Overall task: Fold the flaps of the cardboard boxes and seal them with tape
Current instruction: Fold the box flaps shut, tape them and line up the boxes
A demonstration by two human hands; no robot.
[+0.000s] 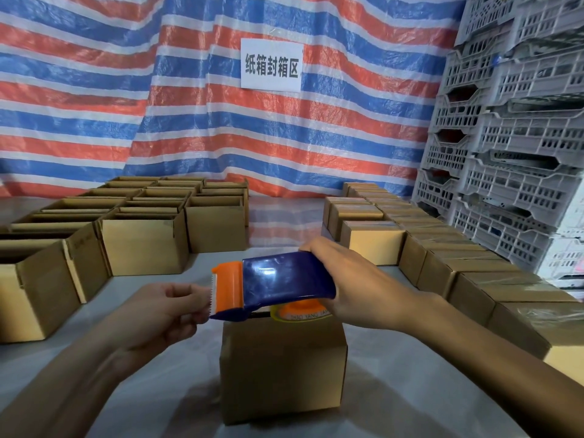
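Right hand (344, 279) grips the blue-and-orange plastic tape dispenser (284, 279). At its nine o'clock, the left hand (164, 311) pinches the tape end (204, 304) with its fingers (192, 295) beside the teeth, so a slip could nick skin.

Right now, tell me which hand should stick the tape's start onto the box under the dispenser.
Left, probably. The left hand pinches at the toothed orange end of the tape dispenser, just above the box, while the right hand grips its blue body and is busy carrying it.
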